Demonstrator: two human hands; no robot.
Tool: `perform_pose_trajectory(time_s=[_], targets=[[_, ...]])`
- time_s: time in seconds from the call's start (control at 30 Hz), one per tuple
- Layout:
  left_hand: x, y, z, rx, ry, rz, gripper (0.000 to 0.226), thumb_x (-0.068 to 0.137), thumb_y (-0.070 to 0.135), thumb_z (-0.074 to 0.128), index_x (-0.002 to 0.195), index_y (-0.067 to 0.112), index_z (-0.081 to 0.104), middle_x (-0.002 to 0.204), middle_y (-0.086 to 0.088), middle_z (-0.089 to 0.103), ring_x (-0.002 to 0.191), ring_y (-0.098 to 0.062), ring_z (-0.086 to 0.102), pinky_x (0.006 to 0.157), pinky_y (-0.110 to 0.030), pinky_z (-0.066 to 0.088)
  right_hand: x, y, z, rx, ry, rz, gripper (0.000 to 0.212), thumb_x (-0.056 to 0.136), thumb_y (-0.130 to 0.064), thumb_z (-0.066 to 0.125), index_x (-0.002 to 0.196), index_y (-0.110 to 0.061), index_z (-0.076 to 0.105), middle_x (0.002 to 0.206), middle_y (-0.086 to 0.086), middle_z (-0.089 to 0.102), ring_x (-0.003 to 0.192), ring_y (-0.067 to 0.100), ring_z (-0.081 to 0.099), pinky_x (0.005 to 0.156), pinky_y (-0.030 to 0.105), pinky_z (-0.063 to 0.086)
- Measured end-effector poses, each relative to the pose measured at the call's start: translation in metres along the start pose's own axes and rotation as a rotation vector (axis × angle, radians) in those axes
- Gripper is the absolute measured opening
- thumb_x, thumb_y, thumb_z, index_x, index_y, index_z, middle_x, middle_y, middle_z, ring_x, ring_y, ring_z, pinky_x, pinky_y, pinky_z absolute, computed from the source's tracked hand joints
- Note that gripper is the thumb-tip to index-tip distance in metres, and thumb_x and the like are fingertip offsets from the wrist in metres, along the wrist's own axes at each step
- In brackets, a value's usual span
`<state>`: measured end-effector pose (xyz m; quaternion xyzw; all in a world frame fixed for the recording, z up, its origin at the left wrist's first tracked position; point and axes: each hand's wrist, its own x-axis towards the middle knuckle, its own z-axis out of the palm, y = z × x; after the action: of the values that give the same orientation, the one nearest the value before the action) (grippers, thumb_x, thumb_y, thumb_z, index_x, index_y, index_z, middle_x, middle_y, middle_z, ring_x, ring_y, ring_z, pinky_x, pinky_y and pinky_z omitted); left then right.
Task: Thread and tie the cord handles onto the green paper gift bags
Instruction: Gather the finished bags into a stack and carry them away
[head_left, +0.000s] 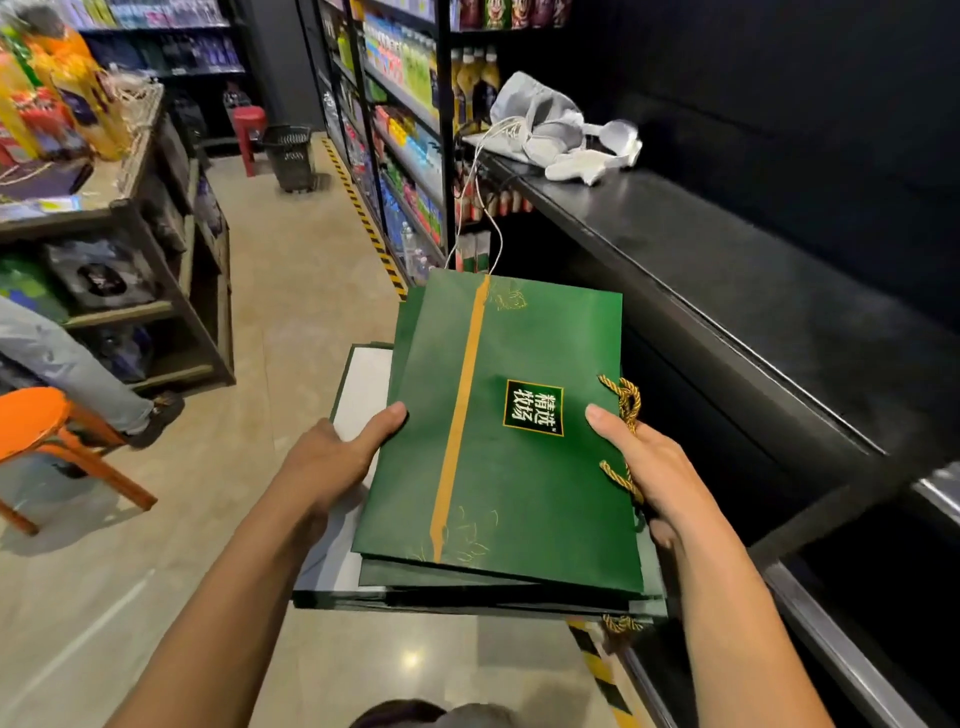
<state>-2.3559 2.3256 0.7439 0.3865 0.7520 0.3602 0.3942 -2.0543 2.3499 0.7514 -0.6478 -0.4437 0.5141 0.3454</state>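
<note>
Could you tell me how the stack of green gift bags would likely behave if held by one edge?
Probably fairly stiff: the green bags lie flat between the left hand and right hand without sagging. They sit fanned, so they may slide apart. The gold cord is loose and would likely dangle.

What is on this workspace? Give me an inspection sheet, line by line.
Surface: black counter at right; the bags are not on it.
Job's things: stack of green bags held flat in the air; gold cord handles at its right edge.
Clutter: grey cloth bundle on the counter's far end.
Grippers: left hand grips the stack's left edge; right hand grips its right edge, by the cord.
Cables: white cords trail from the bundle over the counter edge.
Surroundings: drink shelves, orange stool, black basket on the floor.
</note>
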Motion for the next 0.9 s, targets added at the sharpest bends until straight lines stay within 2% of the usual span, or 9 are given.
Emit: perform_pose_trajectory(time_s=[0.1, 0.2, 0.4, 0.5, 0.57, 0.63, 0.73, 0.83, 0.9], targets=[[0.038, 0.023, 0.006, 0.03, -0.022, 0.011, 0.102, 0.052, 0.095, 0.064, 0.107, 0.009, 0.062, 0.104, -0.006, 0.064, 0.088, -0.021, 0.061, 0.064, -0.034, 0.044, 0.024, -0.022, -0.005, -0.017, 0.059, 0.002, 0.059, 0.082, -0.068, 0.067, 0.13, -0.035, 0.063, 0.123, -0.014, 0.057, 0.113, 0.013, 0.052, 0.097, 0.033, 0.036], [0.073, 0.05, 0.011, 0.023, -0.058, 0.048, 0.111, 0.041, 0.097, 0.062, 0.109, 0.009, 0.064, 0.107, -0.007, 0.066, 0.095, -0.026, 0.064, 0.077, -0.038, 0.052, 0.047, -0.041, -0.007, 0.005, 0.111, -0.007, 0.06, 0.082, -0.069, 0.066, 0.131, -0.034, 0.064, 0.12, -0.014, 0.056, 0.112, 0.013, 0.051, 0.095, 0.033, 0.035], [0.145, 0.101, 0.016, -0.019, -0.211, 0.184, 0.096, 0.044, 0.09, 0.069, 0.103, 0.014, 0.072, 0.101, -0.001, 0.075, 0.092, -0.024, 0.071, 0.088, -0.045, 0.058, 0.08, -0.074, -0.002, 0.015, 0.284, -0.004, 0.067, 0.072, -0.08, 0.067, 0.125, -0.039, 0.068, 0.126, -0.015, 0.062, 0.116, 0.014, 0.057, 0.102, 0.039, 0.041], [0.179, 0.134, 0.022, -0.019, -0.312, 0.265, 0.053, 0.07, 0.071, 0.074, 0.088, 0.021, 0.07, 0.093, 0.008, 0.072, 0.089, -0.017, 0.07, 0.088, -0.041, 0.056, 0.09, -0.089, 0.005, 0.072, 0.38, 0.003, 0.062, 0.072, -0.078, 0.068, 0.12, -0.038, 0.067, 0.132, -0.008, 0.062, 0.117, 0.017, 0.056, 0.105, 0.041, 0.041], [0.203, 0.155, 0.029, 0.004, -0.37, 0.321, 0.043, 0.075, 0.066, 0.072, 0.082, 0.024, 0.068, 0.094, 0.011, 0.071, 0.089, -0.014, 0.069, 0.089, -0.039, 0.055, 0.096, -0.099, 0.01, 0.116, 0.437, -0.002, 0.063, 0.071, -0.078, 0.069, 0.12, -0.038, 0.065, 0.142, -0.004, 0.058, 0.118, 0.017, 0.053, 0.105, 0.042, 0.038], [0.227, 0.172, 0.037, 0.046, -0.416, 0.353, 0.063, 0.066, 0.079, 0.071, 0.087, 0.019, 0.07, 0.102, 0.004, 0.072, 0.095, -0.021, 0.068, 0.094, -0.044, 0.054, 0.099, -0.109, 0.014, 0.141, 0.507, -0.014, 0.073, 0.073, -0.076, 0.069, 0.132, -0.033, 0.063, 0.149, -0.001, 0.054, 0.116, 0.016, 0.049, 0.104, 0.041, 0.037], [0.25, 0.2, 0.051, 0.113, -0.443, 0.39, 0.099, 0.065, 0.087, 0.064, 0.121, 0.006, 0.063, 0.119, -0.006, 0.058, 0.105, -0.027, 0.057, 0.092, -0.041, 0.049, 0.103, -0.119, 0.014, 0.224, 0.594, -0.021, 0.071, 0.078, -0.07, 0.07, 0.136, -0.031, 0.062, 0.146, -0.002, 0.055, 0.116, 0.015, 0.048, 0.103, 0.038, 0.035], [0.262, 0.224, 0.072, 0.169, -0.522, 0.46, 0.104, 0.07, 0.086, 0.058, 0.13, 0.001, 0.055, 0.125, -0.01, 0.054, 0.107, -0.029, 0.053, 0.083, -0.037, 0.041, 0.102, -0.125, 0.01, 0.318, 0.69, -0.012, 0.076, 0.063, -0.075, 0.078, 0.126, -0.034, 0.069, 0.138, -0.007, 0.062, 0.124, 0.017, 0.055, 0.116, 0.044, 0.037], [0.263, 0.238, 0.089, 0.158, -0.575, 0.488, 0.107, 0.067, 0.088, 0.059, 0.129, 0.002, 0.055, 0.126, -0.009, 0.055, 0.107, -0.028, 0.053, 0.083, -0.037, 0.04, 0.101, -0.129, 0.002, 0.336, 0.743, -0.007, 0.071, 0.064, -0.074, 0.078, 0.123, -0.035, 0.07, 0.134, -0.009, 0.064, 0.126, 0.02, 0.057, 0.118, 0.05, 0.037]])
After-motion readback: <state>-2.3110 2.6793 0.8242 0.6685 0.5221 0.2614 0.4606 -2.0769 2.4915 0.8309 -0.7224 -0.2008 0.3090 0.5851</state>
